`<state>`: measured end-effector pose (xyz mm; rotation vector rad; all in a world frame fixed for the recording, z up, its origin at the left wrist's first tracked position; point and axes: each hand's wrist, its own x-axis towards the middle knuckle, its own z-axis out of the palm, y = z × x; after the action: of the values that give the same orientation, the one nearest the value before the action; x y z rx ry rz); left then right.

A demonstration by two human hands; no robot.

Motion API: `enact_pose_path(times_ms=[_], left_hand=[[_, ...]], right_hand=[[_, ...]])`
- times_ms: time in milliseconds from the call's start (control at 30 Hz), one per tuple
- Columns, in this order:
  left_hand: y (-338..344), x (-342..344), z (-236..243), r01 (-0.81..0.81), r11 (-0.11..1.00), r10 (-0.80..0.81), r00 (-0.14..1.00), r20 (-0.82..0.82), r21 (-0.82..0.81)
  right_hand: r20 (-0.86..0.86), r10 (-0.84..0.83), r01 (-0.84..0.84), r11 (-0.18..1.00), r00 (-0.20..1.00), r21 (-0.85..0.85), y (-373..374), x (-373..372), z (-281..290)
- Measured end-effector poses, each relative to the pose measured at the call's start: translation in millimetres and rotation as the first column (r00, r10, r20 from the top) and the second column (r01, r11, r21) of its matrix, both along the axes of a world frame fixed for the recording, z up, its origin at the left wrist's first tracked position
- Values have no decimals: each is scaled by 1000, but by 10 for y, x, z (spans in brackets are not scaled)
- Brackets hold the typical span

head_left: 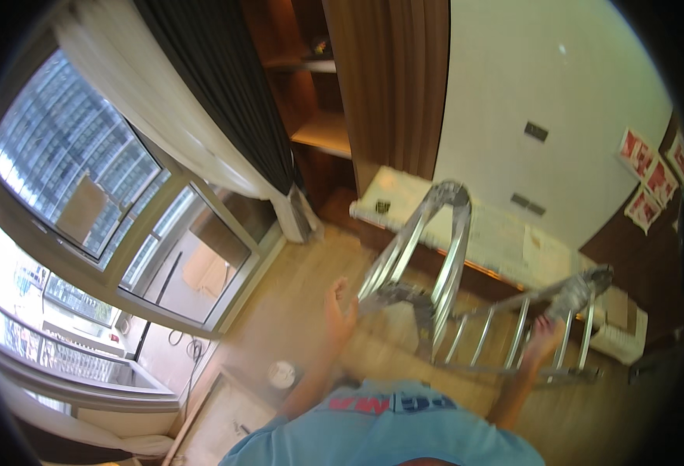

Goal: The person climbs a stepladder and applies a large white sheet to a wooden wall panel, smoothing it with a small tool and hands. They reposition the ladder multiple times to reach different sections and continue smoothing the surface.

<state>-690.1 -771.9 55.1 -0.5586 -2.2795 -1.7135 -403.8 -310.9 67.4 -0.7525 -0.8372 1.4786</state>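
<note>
A folding aluminium ladder (453, 272) with grey hinges stands in front of me, one section bent into a tall narrow arch and another stretching to the right. My left hand (341, 311) is raised at the arch's left side, its fingers apart and pointing up. It looks empty; whether it touches the rail cannot be made out. My right hand (544, 335) is by the right section's rungs, fingers closed. A blurred grey bulky thing (572, 297) extends from its fingers across the rail; its kind is unclear.
Behind the ladder, a long low cabinet with a pale covering (497, 241) runs along the wall. A white carton (620, 326) sits at the right. Large windows (78, 155) and curtains (225, 85) fill the left. A pale board-like surface (222, 419) and a round white item (282, 374) lie lower left.
</note>
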Motion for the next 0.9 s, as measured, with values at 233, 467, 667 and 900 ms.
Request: enact_pose_path(times_ms=[233, 467, 667, 900], left_hand=[[-1611, -380, -825, 237, 962, -147, 866, 478, -133], [-2279, -703, -1253, 386, 894, -121, 698, 705, -229], [-1651, -1281, -1292, 436, 896, -254, 650, 716, -79], [-42, -1802, -1164, 733, 667, -569, 389, 724, 131]], right_hand=[[31, 382, -371, 913, 924, -172, -1701, -1491, -138], [284, 195, -165, 978, 939, -128, -2093, -2065, -223], [254, -60, 80, 995, 965, -68, -2149, -2082, -183], [333, 1, 69, 978, 943, -197, -2292, -2140, 43]])
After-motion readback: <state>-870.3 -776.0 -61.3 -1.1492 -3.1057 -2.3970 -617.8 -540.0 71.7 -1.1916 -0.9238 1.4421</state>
